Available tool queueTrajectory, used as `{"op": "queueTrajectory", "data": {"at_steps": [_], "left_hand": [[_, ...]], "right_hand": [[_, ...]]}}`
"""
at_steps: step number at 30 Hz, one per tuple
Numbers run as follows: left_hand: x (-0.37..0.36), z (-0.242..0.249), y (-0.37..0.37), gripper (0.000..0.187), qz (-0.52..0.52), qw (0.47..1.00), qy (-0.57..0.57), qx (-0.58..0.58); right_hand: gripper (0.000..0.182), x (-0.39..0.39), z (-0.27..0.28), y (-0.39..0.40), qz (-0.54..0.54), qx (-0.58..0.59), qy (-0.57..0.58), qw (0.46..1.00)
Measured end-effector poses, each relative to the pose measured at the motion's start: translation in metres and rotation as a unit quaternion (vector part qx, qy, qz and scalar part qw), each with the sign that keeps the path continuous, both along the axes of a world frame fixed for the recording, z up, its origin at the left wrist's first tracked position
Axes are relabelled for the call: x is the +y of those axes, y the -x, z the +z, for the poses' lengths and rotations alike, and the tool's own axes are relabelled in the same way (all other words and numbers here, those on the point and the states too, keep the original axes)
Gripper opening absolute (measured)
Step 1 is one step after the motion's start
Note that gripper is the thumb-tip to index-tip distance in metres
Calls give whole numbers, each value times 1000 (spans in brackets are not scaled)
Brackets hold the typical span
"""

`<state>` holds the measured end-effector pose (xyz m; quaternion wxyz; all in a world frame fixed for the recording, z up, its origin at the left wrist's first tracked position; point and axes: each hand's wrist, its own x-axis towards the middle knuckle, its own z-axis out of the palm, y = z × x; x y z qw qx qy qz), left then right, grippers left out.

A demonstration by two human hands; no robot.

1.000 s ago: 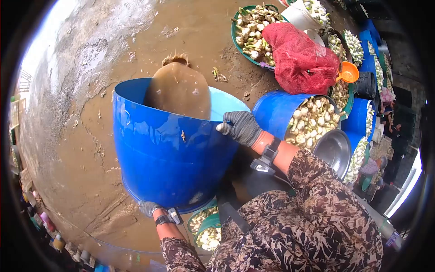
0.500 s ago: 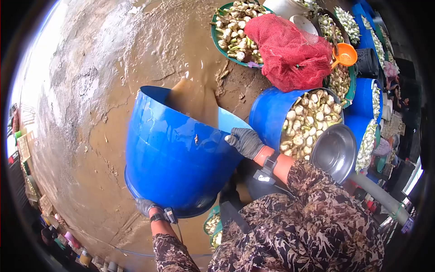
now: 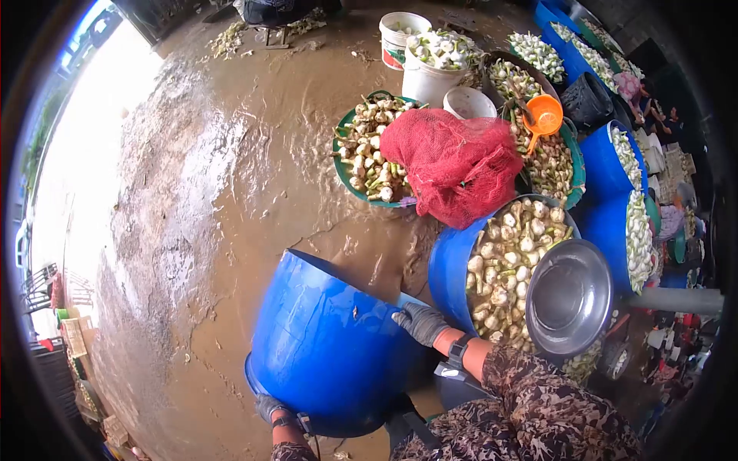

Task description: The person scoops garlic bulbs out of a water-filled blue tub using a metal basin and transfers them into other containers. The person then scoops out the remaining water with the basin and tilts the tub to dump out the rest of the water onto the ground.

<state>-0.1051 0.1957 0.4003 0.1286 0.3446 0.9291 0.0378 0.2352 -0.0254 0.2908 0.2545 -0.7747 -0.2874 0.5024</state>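
Observation:
A blue plastic barrel is tilted in front of me, its mouth facing away over the wet floor. My right hand, in a grey glove, is closed over the near side of its rim. Lower down, my left hand, also gloved, grips the edge of the barrel's base. Much of the barrel's inside is hidden behind its wall. Beside my right hand stands another blue barrel full of white bulbs with short stems, which look like garlic. A metal bowl rests at its near side.
A red mesh bag lies over a green tub of bulbs. An orange scoop sits behind it. White buckets and more blue barrels stand farther back. Muddy water covers the floor. A grey pipe is at right.
The brown water seen in the barrel's mouth and streaming out is no longer visible there. My view has shifted, so the barrel appears lower and farther right. Both hands keep their hold.

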Motion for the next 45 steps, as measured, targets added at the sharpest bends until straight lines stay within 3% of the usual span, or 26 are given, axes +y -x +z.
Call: {"op": "queueTrajectory", "data": {"at_steps": [4,5,6,8,9,10,12,16,18,20,22,23,24,25,26,27,28,30,33,37,40,42,45], "left_hand": [[-2,-7,30,54,-13,998,33,-45],[-7,2,44,59,-33,995,92,-27],[-10,9,58,65,-51,987,150,-9],[-12,9,89,72,-171,967,187,9],[-12,1,108,72,-171,971,165,-8],[-12,0,122,72,-170,975,142,-26],[-21,52,74,62,-216,972,88,-41],[-5,124,52,46,-284,957,34,-38],[9,158,49,41,-267,957,-9,-117],[7,197,29,39,-322,943,-4,-78],[-6,240,-3,37,-360,931,-29,-50],[-22,267,-20,35,-368,929,-40,3],[-28,286,-27,35,-376,925,-56,-19],[-31,304,-34,34,-384,920,-71,-40],[-33,319,-50,34,-395,912,-94,-50],[-40,333,-60,31,-395,910,-109,-58],[-45,339,-67,28,-394,908,-124,-66],[-52,343,-81,25,-409,897,-151,-68],[-47,352,-87,21,-418,887,-176,-92],[-12,340,-74,25,-450,872,-119,-153],[4,328,-71,26,-472,867,-49,-153],[13,316,-68,26,-523,846,-12,-103],[25,299,-58,26,-515,841,22,-163]], "right_hand": [[48,-8,-21,7,-72,32,3,997],[47,-12,-13,12,-59,62,40,996],[44,-17,0,16,-121,61,-27,990],[45,-24,22,14,-118,83,28,989],[45,-36,35,16,-165,113,-15,980],[46,-45,42,21,-178,118,23,977],[50,-60,41,39,-219,134,21,966],[53,-90,38,87,-284,180,-13,942],[56,-96,47,104,-306,214,0,928],[59,-107,66,112,-321,270,-21,907],[63,-113,88,114,-319,316,-8,894],[63,-121,50,159,-304,295,-32,905],[61,-125,72,145,-243,345,11,907],[57,-125,57,175,-296,324,-103,893],[55,-120,59,178,-338,437,-91,829],[54,-125,77,162,-268,378,-57,884],[56,-124,73,169,-312,471,-76,822],[64,-128,90,159,-336,481,-101,804],[58,-127,76,169,-365,489,-92,787],[66,-128,81,178,-412,441,-122,788],[66,-138,114,180,-396,318,-86,857],[66,-131,42,242,-448,422,-126,778],[65,-142,51,292,-513,314,-78,795]]}}
